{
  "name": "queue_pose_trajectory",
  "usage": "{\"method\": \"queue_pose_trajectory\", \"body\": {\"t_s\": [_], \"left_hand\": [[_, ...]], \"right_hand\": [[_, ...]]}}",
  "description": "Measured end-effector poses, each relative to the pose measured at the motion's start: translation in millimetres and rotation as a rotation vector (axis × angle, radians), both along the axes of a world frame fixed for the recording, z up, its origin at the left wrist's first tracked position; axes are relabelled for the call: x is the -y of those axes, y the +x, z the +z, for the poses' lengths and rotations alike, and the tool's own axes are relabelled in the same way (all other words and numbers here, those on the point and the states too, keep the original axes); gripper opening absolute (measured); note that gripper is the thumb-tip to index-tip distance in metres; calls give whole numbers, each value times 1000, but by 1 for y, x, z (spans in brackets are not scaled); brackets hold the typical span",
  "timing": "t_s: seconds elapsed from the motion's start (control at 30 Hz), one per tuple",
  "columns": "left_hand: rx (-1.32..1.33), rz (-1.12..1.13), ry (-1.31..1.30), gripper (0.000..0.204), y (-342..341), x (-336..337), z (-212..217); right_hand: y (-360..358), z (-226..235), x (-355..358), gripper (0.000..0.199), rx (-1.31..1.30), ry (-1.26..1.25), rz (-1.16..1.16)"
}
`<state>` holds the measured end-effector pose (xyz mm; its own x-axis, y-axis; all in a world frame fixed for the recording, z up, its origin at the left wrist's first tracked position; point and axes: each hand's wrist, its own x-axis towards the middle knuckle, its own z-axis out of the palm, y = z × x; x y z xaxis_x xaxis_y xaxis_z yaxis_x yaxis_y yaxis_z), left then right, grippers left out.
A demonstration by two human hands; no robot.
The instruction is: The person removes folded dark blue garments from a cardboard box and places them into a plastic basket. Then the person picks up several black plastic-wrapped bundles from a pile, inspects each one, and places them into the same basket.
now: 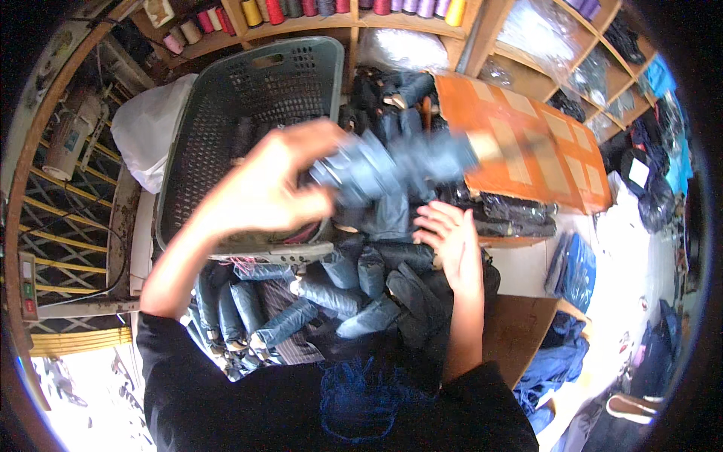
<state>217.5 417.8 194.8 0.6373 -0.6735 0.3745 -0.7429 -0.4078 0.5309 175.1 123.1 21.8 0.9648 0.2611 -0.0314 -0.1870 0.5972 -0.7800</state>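
Observation:
My left hand (279, 181), smeared by motion, curls its thumb and fingers round the near end of a rolled blue denim garment (384, 169). The roll lies sideways in the air over the pile, with a tan piece at its far end. My right hand (452, 241) is raised just below and right of it, fingers apart, holding nothing. Below both hands lie several rolled denim garments (327, 295), many with a tan patch at one end. More denim rolls (410, 90) are heaped beyond, between the basket and the carton. Blur hides the exact grip.
A dark green perforated basket (337, 83) stands left, a white sack (147, 132) beside it. An orange-brown taped carton (542, 135) is at right, over plastic-wrapped dark packs (516, 215). An open box (516, 328) holds blue cloth. Shelves with thread cones (271, 10) line the back.

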Motion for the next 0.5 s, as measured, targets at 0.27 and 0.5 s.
{"method": "queue_pose_trajectory", "body": {"t_s": [0.27,0.5], "left_hand": [[-38,-406,109,53,-66,95,-88],[-47,278,254,49,-87,68,-217]], "right_hand": [[-81,9,11,72,-125,3,380],[-95,-52,37,50,-599,148,28]]}}
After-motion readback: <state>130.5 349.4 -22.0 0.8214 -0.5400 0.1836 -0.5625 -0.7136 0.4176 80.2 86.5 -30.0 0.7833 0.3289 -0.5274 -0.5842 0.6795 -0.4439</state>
